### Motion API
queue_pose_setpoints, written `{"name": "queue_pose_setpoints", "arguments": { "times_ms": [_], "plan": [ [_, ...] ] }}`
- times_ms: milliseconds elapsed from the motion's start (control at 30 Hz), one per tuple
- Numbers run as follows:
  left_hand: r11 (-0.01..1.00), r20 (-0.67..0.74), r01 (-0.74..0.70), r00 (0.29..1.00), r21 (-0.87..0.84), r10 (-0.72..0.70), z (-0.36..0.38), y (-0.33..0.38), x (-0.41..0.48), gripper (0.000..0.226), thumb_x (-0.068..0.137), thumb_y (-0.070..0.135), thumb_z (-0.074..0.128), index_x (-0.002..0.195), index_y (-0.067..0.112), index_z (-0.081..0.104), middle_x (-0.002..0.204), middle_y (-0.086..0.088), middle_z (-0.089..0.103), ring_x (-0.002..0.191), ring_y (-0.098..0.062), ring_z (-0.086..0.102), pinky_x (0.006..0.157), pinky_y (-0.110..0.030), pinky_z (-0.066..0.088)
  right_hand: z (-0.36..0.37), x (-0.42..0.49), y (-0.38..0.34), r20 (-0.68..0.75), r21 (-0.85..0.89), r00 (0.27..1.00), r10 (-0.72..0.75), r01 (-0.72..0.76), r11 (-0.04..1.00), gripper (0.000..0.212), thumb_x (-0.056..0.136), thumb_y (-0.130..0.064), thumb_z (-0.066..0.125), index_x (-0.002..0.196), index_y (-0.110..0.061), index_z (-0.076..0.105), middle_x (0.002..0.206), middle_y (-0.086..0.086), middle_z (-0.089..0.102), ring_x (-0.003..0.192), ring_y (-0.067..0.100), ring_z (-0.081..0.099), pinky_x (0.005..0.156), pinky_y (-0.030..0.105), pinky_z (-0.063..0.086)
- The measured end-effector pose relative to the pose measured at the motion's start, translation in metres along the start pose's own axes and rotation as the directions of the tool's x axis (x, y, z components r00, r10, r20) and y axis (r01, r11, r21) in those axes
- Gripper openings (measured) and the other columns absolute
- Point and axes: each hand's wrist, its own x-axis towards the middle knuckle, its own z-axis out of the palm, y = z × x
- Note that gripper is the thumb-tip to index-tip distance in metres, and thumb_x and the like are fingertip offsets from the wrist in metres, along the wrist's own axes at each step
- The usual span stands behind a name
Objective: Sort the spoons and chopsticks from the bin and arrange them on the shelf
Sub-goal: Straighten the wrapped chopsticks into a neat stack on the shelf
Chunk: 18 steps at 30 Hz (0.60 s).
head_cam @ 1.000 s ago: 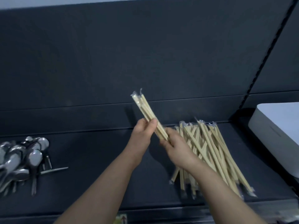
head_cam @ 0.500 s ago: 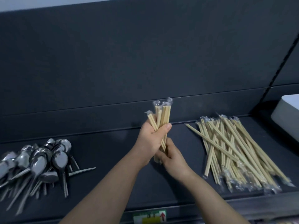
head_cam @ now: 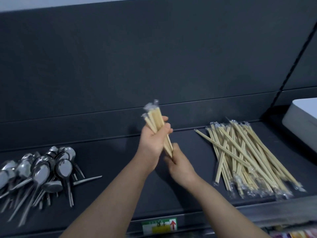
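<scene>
Above the middle of the dark shelf [head_cam: 120, 152], both hands hold a small bundle of wrapped wooden chopsticks [head_cam: 155, 120] nearly upright. My left hand [head_cam: 153, 140] grips the bundle around its middle. My right hand [head_cam: 180, 165] holds its lower ends from below. A pile of wrapped chopsticks [head_cam: 245, 158] lies on the shelf to the right. A heap of metal spoons [head_cam: 41, 170] lies on the shelf at the left.
A white box [head_cam: 301, 121] stands at the far right of the shelf. The dark back panel [head_cam: 154, 57] rises behind everything. A price label [head_cam: 159, 226] sits on the shelf's front edge, and colourful packaging shows at the bottom right corner.
The bundle has turned from leaning left to nearly upright, and both hands have closed together on it. The view has shifted left, showing more of the spoons.
</scene>
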Motion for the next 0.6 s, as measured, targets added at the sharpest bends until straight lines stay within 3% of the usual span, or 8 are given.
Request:
{"name": "queue_pose_setpoints", "arguments": {
  "times_ms": [67, 133, 233, 300, 367, 433, 533, 600],
  "plan": [
    [0.993, -0.109, 0.019, 0.994, -0.117, -0.032, -0.018, -0.006, 0.007, 0.023, 0.079, 0.008, 0.071, 0.096, 0.014, 0.058, 0.082, -0.003, 0.062, 0.082, -0.017, 0.064, 0.086, -0.033, 0.052, -0.011, 0.004, -0.001, -0.056, -0.355, 0.998, -0.003, -0.017, 0.935, 0.020, 0.090, -0.004, 0.041, 0.093, -0.020, 0.031, 0.098, 0.000, 0.047, 0.097, 0.023, 0.048, 0.080, 0.038, 0.038],
    [0.991, -0.212, 0.093, 0.971, -0.097, -0.112, -0.043, -0.019, 0.013, 0.031, 0.069, 0.016, 0.074, 0.094, 0.011, 0.057, 0.083, -0.006, 0.062, 0.086, -0.022, 0.061, 0.089, -0.039, 0.050, -0.017, 0.006, 0.003, -0.055, -0.557, 0.995, 0.081, -0.098, 0.825, 0.027, 0.084, 0.000, 0.041, 0.097, -0.021, 0.031, 0.108, 0.002, 0.046, 0.108, 0.025, 0.044, 0.088, 0.043, 0.035],
    [0.948, -0.362, 0.304, 0.898, 0.093, -0.252, -0.076, -0.044, 0.012, 0.054, 0.074, 0.012, 0.077, 0.123, 0.008, 0.052, 0.094, 0.001, 0.061, 0.095, -0.019, 0.059, 0.091, -0.030, 0.048, -0.013, 0.007, 0.015, 0.023, -0.699, 0.990, 0.138, -0.083, 0.710, 0.034, 0.087, -0.006, 0.044, 0.117, -0.022, 0.038, 0.117, 0.003, 0.045, 0.114, 0.025, 0.041, 0.093, 0.045, 0.033],
    [0.826, -0.408, 0.380, 0.890, 0.417, -0.203, -0.090, -0.060, 0.006, 0.058, 0.082, 0.009, 0.069, 0.135, 0.010, 0.045, 0.112, 0.000, 0.058, 0.106, -0.018, 0.055, 0.090, -0.023, 0.044, -0.008, 0.008, 0.022, 0.056, -0.743, 0.995, 0.084, -0.015, 0.669, 0.033, 0.094, -0.020, 0.046, 0.126, -0.024, 0.039, 0.121, 0.002, 0.044, 0.118, 0.025, 0.039, 0.095, 0.044, 0.031],
    [0.493, -0.243, 0.234, 0.969, 0.838, -0.048, -0.096, -0.069, -0.004, 0.054, 0.087, 0.016, 0.062, 0.139, 0.013, 0.045, 0.139, -0.006, 0.047, 0.129, -0.024, 0.041, 0.104, -0.027, 0.034, -0.004, 0.009, 0.025, 0.095, -0.749, 0.995, 0.041, 0.045, 0.661, 0.041, 0.094, -0.042, 0.050, 0.131, -0.029, 0.040, 0.125, 0.000, 0.041, 0.121, 0.023, 0.036, 0.099, 0.044, 0.029],
    [0.235, -0.005, 0.007, 1.000, 0.972, -0.010, -0.093, -0.072, -0.012, 0.056, 0.094, 0.026, 0.056, 0.145, 0.015, 0.037, 0.155, -0.007, 0.028, 0.144, -0.024, 0.019, 0.118, -0.031, 0.018, -0.005, 0.009, 0.025, 0.157, -0.722, 0.987, 0.045, 0.084, 0.687, 0.057, 0.085, -0.057, 0.057, 0.135, -0.033, 0.040, 0.128, -0.002, 0.037, 0.124, 0.020, 0.032, 0.102, 0.042, 0.027],
    [0.070, 0.242, -0.233, 0.958, 0.970, -0.157, -0.086, -0.078, -0.020, 0.064, 0.100, 0.041, 0.044, 0.154, 0.021, 0.016, 0.162, -0.002, 0.006, 0.150, -0.018, -0.001, 0.122, -0.041, 0.003, -0.011, 0.001, 0.025, 0.179, -0.749, 0.983, 0.031, 0.116, 0.653, 0.073, 0.078, -0.067, 0.057, 0.141, -0.037, 0.036, 0.134, -0.005, 0.034, 0.128, 0.018, 0.028, 0.109, 0.043, 0.020],
    [0.020, 0.268, -0.275, 0.915, 0.961, -0.301, -0.083, -0.084, -0.025, 0.064, 0.102, 0.047, 0.033, 0.155, 0.024, 0.006, 0.163, 0.000, -0.003, 0.149, -0.017, -0.009, 0.121, -0.046, -0.003, -0.011, -0.009, 0.030, 0.146, -0.781, 0.989, 0.020, 0.103, 0.615, 0.073, 0.082, -0.068, 0.050, 0.145, -0.038, 0.028, 0.146, -0.005, 0.027, 0.137, 0.019, 0.020, 0.115, 0.048, 0.010]
  ]
}}
